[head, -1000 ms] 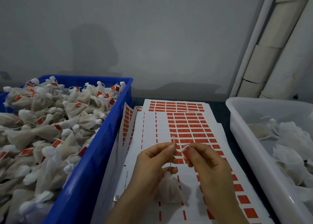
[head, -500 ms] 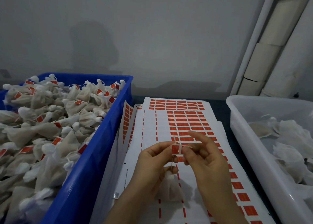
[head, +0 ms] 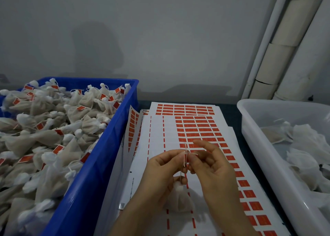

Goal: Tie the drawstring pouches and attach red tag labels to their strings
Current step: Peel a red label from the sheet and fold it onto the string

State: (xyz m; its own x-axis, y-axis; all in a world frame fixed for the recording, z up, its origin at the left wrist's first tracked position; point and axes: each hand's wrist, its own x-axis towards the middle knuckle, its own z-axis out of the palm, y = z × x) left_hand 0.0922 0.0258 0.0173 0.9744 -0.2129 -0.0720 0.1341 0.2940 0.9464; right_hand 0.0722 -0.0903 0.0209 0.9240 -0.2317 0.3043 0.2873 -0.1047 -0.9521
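A small beige drawstring pouch (head: 181,199) hangs below my hands, over the label sheets. My left hand (head: 163,168) pinches its white string (head: 181,176) between thumb and forefinger. My right hand (head: 212,166) presses a red tag label (head: 185,158) folded around the same string, index finger raised. The two hands touch at the fingertips. The sheets of red labels (head: 198,128) lie flat beneath, many rows peeled away near me.
A blue crate (head: 100,157) on the left is heaped with tied, tagged pouches (head: 53,128). A white tub (head: 264,146) on the right holds untied pouches (head: 303,146). A grey wall and pale pipes (head: 278,39) stand behind.
My right hand brought the red label against the string and folded it around; its index finger lifted. The pouch stays hanging from my left hand.
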